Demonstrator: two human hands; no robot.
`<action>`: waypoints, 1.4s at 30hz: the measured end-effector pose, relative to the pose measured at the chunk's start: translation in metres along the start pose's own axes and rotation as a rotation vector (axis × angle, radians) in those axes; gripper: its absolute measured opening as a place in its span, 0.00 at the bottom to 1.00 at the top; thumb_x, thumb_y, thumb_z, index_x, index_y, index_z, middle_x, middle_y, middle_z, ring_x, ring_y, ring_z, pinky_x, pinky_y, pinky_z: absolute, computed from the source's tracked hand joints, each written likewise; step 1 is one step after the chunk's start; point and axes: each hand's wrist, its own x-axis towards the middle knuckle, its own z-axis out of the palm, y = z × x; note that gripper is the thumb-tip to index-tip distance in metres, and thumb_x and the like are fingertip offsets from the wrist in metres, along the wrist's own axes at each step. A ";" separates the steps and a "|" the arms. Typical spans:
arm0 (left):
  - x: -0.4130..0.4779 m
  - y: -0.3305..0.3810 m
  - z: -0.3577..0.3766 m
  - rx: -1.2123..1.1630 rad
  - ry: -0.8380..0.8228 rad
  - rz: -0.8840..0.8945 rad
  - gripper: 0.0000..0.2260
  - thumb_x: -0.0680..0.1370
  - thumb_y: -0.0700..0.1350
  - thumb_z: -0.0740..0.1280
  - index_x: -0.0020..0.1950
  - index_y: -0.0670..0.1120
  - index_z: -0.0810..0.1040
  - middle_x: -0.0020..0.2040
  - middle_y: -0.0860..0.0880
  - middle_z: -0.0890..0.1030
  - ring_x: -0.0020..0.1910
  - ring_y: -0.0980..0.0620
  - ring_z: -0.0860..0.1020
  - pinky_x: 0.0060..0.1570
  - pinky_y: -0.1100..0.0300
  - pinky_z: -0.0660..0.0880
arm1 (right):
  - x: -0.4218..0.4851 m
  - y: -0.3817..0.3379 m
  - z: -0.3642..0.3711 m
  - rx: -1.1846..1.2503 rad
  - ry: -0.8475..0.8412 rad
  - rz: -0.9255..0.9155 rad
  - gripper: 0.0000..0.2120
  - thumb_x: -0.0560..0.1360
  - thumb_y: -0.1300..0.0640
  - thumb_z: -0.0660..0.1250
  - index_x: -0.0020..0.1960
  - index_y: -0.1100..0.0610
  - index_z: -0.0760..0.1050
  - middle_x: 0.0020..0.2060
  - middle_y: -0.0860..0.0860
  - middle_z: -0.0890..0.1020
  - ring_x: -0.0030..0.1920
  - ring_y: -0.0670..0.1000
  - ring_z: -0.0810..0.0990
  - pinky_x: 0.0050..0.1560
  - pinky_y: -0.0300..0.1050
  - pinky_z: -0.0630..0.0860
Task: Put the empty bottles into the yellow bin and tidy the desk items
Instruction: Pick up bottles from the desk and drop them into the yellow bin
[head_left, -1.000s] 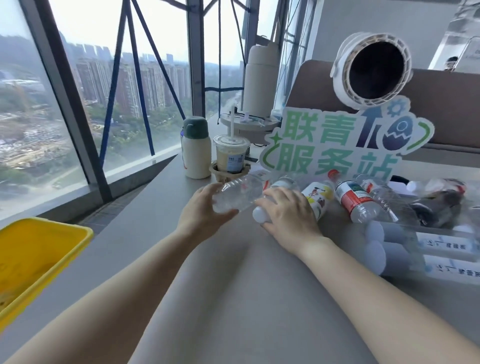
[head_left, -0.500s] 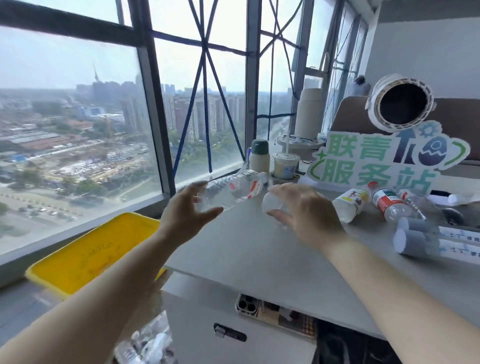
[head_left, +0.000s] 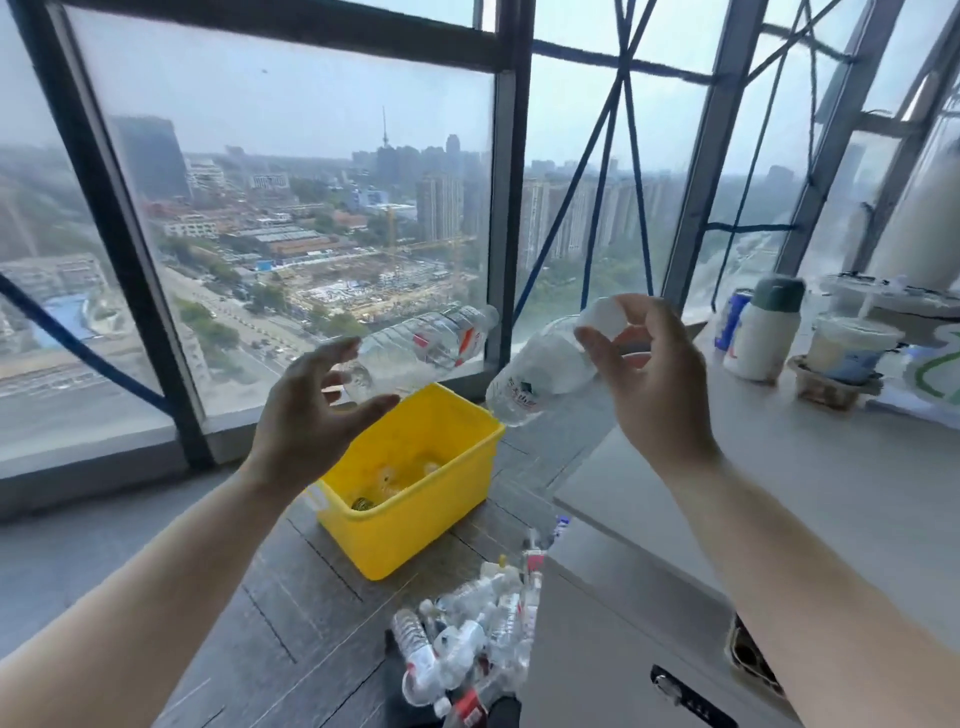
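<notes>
Behind, dark-framed window (head_left: 311, 208) crossed by blue cords (head_left: 621, 85); under desk (head_left: 831, 493) edge, grey cabinet (head_left: 613, 618) on plank floor (head_left: 291, 597).

High-rise office: a grey desk (head_left: 831, 493) beside tall windows (head_left: 311, 208) overlooking city towers

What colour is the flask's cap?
Dark green cap, on the desk; the head view shows it.

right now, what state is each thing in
red-label bottle, held at one end by left hand, near level, in the air
second bottle, pinched by right hand, tilted down toward the yellow bin
yellow bin, on floor, nearly empty
loose bottles, heaped on floor
flask, upright, cap on
drink cup, upright in holder
</notes>
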 end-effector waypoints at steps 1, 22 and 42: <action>0.008 -0.011 -0.005 0.006 0.021 -0.005 0.35 0.67 0.54 0.75 0.71 0.48 0.68 0.67 0.46 0.73 0.59 0.51 0.75 0.50 0.63 0.73 | 0.006 0.002 0.019 0.023 0.014 -0.008 0.19 0.73 0.44 0.68 0.56 0.57 0.74 0.47 0.50 0.79 0.43 0.49 0.79 0.41 0.39 0.77; 0.170 -0.124 -0.011 0.084 0.119 0.016 0.33 0.69 0.53 0.74 0.72 0.47 0.67 0.67 0.47 0.73 0.59 0.52 0.75 0.52 0.62 0.75 | 0.127 0.044 0.230 0.156 0.170 -0.065 0.25 0.75 0.42 0.65 0.60 0.62 0.71 0.54 0.55 0.79 0.50 0.52 0.79 0.42 0.53 0.81; 0.190 -0.162 0.039 0.391 -0.425 -0.235 0.35 0.77 0.56 0.65 0.78 0.48 0.53 0.77 0.50 0.57 0.75 0.51 0.57 0.72 0.53 0.56 | 0.084 0.125 0.299 -0.332 -0.736 0.310 0.30 0.75 0.45 0.66 0.71 0.55 0.61 0.68 0.55 0.70 0.65 0.58 0.71 0.59 0.55 0.74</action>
